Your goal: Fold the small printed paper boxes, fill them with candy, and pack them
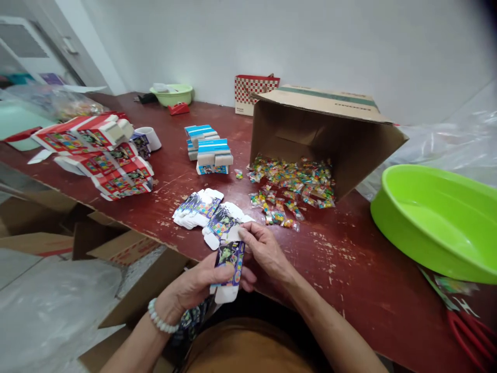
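Both my hands hold one small purple printed carton (229, 269) just in front of the table's near edge. My left hand (198, 282), with a white bead bracelet at the wrist, grips the carton from below and the side. My right hand (264, 251) pinches its top flap with closed fingers. Directly beyond lies a fanned pile of flat purple cartons (207, 210) on the worn red table (349, 259). Small colourful candy packets (291, 186) spill out of a brown cardboard box (322, 134) lying on its side.
A lime green basin (435, 223) sits at the right, red scissors (469, 331) near it. Stacks of red-white cartons (104, 155) and blue-white cartons (209, 147) stand at the left and middle. A pale green bowl (173, 94), a red tape dispenser (178, 109) and a checkered bag (252, 90) line the back. Cardboard boxes (116, 248) sit on the floor at the left.
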`<state>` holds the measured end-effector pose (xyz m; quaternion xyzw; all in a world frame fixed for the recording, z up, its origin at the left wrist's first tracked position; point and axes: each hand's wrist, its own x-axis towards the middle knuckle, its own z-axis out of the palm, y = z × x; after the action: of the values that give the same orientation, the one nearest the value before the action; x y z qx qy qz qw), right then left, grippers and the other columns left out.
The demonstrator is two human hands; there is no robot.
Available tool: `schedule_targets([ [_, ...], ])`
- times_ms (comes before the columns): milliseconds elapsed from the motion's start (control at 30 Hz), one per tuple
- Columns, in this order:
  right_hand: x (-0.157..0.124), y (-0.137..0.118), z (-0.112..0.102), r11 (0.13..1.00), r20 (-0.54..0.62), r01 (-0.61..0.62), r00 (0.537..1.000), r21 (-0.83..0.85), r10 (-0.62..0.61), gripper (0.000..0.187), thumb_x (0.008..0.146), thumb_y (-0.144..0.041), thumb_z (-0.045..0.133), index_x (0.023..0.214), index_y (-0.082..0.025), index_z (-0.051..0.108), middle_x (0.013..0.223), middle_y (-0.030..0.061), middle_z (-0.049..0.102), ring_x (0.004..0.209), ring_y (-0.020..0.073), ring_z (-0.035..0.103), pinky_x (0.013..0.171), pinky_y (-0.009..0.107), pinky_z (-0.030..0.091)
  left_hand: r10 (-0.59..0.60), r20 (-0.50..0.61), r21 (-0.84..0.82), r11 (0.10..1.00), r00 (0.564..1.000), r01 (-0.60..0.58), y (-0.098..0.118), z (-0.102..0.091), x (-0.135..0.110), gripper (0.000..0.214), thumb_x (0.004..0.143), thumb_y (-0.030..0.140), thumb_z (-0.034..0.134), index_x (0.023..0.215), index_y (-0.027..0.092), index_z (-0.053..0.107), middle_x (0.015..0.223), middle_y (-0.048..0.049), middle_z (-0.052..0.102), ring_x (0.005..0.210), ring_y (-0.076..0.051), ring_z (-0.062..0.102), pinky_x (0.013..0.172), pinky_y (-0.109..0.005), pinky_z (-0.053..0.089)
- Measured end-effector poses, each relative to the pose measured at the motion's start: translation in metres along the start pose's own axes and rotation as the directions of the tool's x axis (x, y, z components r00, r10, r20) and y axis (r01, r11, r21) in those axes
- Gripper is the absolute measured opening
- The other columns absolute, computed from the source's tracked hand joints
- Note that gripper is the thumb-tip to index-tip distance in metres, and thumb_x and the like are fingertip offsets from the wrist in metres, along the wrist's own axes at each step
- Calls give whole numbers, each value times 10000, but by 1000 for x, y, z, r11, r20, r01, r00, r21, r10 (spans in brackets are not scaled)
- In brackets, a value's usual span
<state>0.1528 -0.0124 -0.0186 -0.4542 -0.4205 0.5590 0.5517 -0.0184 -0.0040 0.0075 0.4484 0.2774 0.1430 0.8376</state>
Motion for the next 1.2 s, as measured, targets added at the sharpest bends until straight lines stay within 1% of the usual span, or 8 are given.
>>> schedule_targets([
  [133,-19,-9,3,984,148,-102,986,148,80,318,882,-487,613,1021,-202,588,558,-88,483,336,37,358,323,145,284,69,22,-107,992,997,-67,-17,10,-2,455,647,475,811,923,136,685,731,-63,696,671,-217,695,708,-329,524],
  [267,-32,-12,8,945,263,-152,962,288,75,495,887,-454,619,1309,-289,421,740,-59,598,393,99,570,375,224,481,142,-132,28,990,981,-139,-18,14,2,386,655,451,816,812,133,667,587,-19,651,516,-176,649,609,-300,521],
  [367,-37,-8,12,935,209,-110,977,337,40,565,825,-409,702,1297,-313,407,974,-11,631,427,94,599,399,269,530,181,-232,116,981,956,-158,-14,15,2,324,725,425,777,783,130,655,579,-19,657,462,-155,619,551,-291,519],
  [467,-39,1,15,949,150,-119,986,292,77,425,799,-449,718,1109,-236,519,790,-28,634,384,86,532,370,248,483,204,-323,117,978,924,-175,-15,17,5,317,731,404,780,854,137,661,596,-7,664,479,-151,607,519,-281,518],
  [600,-37,11,13,997,-125,-13,992,72,22,309,803,-458,704,838,-174,589,660,-18,620,479,89,529,454,211,443,258,-392,157,964,883,-212,-22,17,11,318,739,374,783,919,135,675,787,-27,717,701,-147,658,670,-245,529],
  [767,-37,10,9,992,-308,105,944,-69,-122,280,791,-333,715,1004,-205,585,769,-22,647,692,123,592,675,243,476,436,-500,268,899,748,-346,-30,24,9,610,738,331,785,1252,209,478,1003,-45,726,826,-180,689,753,-302,554],
  [900,-39,14,10,991,-235,132,963,-24,-134,265,822,-338,692,1041,-219,600,813,-11,650,719,129,595,688,249,471,555,-515,400,830,653,-389,-36,27,4,615,789,292,739,1314,244,422,1116,-67,698,897,-173,678,793,-293,544],
  [1200,-42,13,-11,989,-39,-118,992,84,121,287,716,-390,802,732,-166,625,669,-20,628,599,102,543,619,235,447,362,-478,297,924,801,-241,-43,15,0,269,838,411,670,993,199,616,807,-1,679,688,-141,606,630,-239,494],
])
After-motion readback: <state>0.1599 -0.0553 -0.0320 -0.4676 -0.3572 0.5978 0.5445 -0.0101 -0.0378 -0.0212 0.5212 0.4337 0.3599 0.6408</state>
